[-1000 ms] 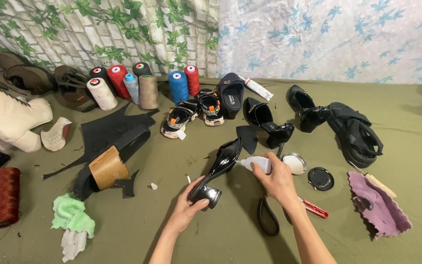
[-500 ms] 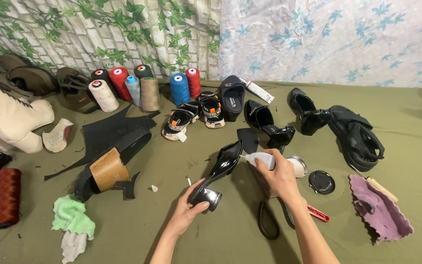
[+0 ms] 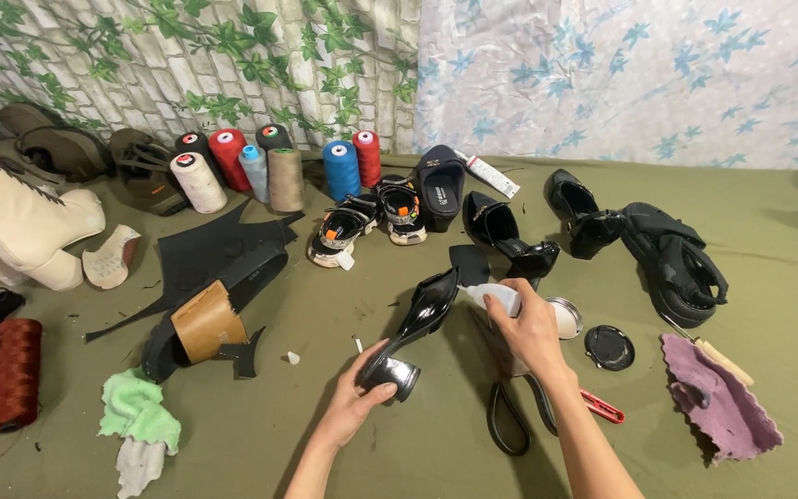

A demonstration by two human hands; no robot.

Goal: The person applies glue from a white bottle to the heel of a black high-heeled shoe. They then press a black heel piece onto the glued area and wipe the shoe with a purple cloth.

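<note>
Black heeled shoe (image 3: pixel 415 325) gripped at block heel by left hand (image 3: pixel 362 399), long axis running up-right toward right hand (image 3: pixel 530 325); white bottle (image 3: pixel 494 296) clasped there, nozzle touching shoe's toe end.

Shoe (image 3: pixel 422 319) left of tin (image 3: pixel 565 317), thread cones (image 3: pixel 270 171) behind, cloth (image 3: pixel 722 407) far rt

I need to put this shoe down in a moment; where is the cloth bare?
Bare cloth lies in front of the left hand, between the green rag and the black strap loop. Also far right, beyond the platform sandal. Crowded around the right hand and thread cones.
</note>
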